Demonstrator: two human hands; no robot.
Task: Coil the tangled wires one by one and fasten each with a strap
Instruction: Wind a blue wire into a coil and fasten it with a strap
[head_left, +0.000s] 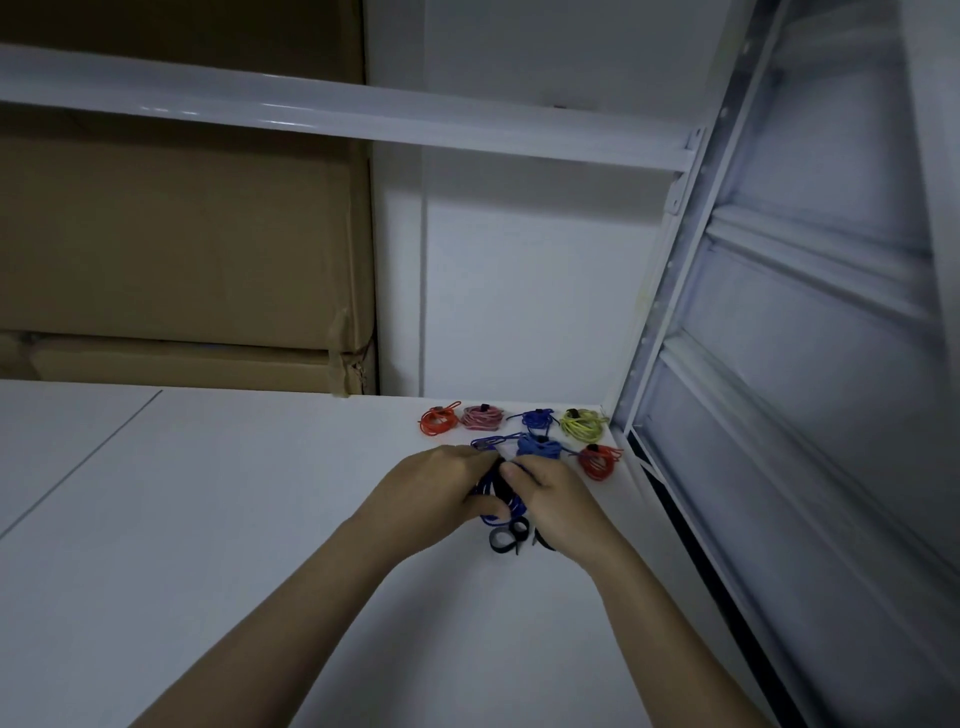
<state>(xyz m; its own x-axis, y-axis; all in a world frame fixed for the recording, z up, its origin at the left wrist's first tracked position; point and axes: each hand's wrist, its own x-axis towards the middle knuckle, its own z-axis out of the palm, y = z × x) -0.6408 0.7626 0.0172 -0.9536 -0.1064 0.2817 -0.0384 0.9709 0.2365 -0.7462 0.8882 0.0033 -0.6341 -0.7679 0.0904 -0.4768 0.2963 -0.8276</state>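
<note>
Both hands work together over the white shelf board (260, 519), near its right edge. The left hand (436, 493) has its fingers curled around a dark blue wire coil (491, 496), gripping it from the left side. The right hand (550, 499) pinches a black strap (503, 480) that crosses the same coil, thumb on top. Loose black straps (506, 535) lie on the board just below the hands, partly under the right wrist.

Finished coils sit in the far right corner of the board. Along the back edge, left to right: an orange coil (439, 420), a pink coil (483, 417), a blue coil (537, 418) and a yellow-green coil (583, 423). In front of these lie a light blue coil (540, 447), touching the held coil, and a red coil (600, 461) at the right edge. Most of them show a dark strap across them.

Cardboard boxes (182, 234) stand at the far left edge.
</note>
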